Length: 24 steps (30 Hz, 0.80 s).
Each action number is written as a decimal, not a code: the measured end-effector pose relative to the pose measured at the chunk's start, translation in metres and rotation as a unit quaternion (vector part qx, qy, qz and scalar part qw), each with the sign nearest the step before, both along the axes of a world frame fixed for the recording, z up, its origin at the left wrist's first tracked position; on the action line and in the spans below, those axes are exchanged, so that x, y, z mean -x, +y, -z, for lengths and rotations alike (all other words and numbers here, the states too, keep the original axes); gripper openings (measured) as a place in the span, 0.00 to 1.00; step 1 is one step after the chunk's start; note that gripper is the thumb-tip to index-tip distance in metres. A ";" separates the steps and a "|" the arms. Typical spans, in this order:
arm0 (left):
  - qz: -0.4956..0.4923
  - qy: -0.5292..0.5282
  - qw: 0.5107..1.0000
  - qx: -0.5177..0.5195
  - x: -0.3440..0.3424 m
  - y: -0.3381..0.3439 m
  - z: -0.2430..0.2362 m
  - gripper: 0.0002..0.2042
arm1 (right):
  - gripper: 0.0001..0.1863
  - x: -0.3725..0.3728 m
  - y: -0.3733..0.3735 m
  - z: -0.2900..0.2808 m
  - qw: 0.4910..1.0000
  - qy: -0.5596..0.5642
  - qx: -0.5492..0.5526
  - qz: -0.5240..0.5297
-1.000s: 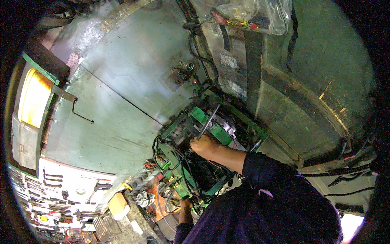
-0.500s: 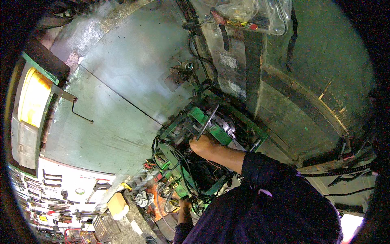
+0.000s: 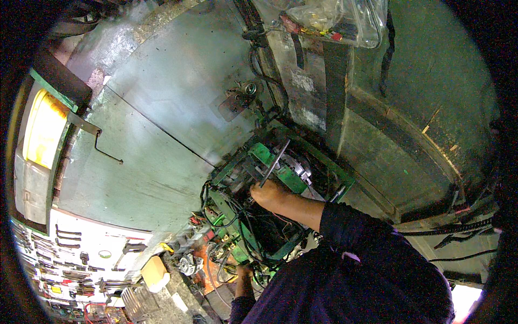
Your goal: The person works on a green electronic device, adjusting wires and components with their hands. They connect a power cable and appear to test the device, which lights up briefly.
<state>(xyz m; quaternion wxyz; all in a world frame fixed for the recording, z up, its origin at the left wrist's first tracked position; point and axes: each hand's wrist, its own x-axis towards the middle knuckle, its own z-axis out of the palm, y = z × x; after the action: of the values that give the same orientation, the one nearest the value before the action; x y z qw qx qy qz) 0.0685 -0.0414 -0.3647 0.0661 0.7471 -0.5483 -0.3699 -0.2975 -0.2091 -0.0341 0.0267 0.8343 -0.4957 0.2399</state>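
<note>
A green metal machine frame [image 3: 337, 155] with dark insides stands in front of me. My right hand [image 3: 264, 193] reaches into it from the right, its fingers curled down and mostly hidden. Right beside its knuckles is the lower end of a flat grey metal bar [image 3: 276, 161], which slants up to the right; I cannot tell whether the hand grips it. A silvery round housing [image 3: 298, 171] sits behind the bar. Lower down, my left hand [image 3: 244, 268] is at the frame's near left side among black cables [image 3: 249, 229], its fingers hidden there.
Tools hang on a white board [image 3: 102, 245] at lower left. Near it are a cardboard box [image 3: 155, 270] and an alternator-like metal part [image 3: 190, 264]. Grey-green panels [image 3: 156, 113] rise around the machine, with a bent rod [image 3: 108, 148] on one. A clear plastic bag [image 3: 324, 16] hangs at the top.
My right hand has shifted very slightly to the left beside the bar. The left hand has stirred a little among the cables. Otherwise the scene looks the same.
</note>
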 end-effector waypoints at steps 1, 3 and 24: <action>0.003 -0.002 1.000 0.001 0.000 0.000 0.000 0.15 | 0.06 -0.001 0.000 0.001 1.000 0.016 -0.001 0.010; 0.007 -0.006 1.000 0.000 0.000 -0.001 0.000 0.15 | 0.05 -0.003 0.000 0.005 0.998 0.044 0.010 0.042; 0.161 -0.157 0.974 -0.039 -0.003 0.006 0.000 0.16 | 0.09 -0.002 -0.003 -0.012 0.984 0.021 -0.155 0.083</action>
<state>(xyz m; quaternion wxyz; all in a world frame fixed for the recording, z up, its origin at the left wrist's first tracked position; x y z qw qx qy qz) 0.0715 -0.0356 -0.3647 -0.1106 0.6997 -0.6501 -0.2749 -0.2951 -0.2123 -0.0223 -0.0728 0.7891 -0.5938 0.1395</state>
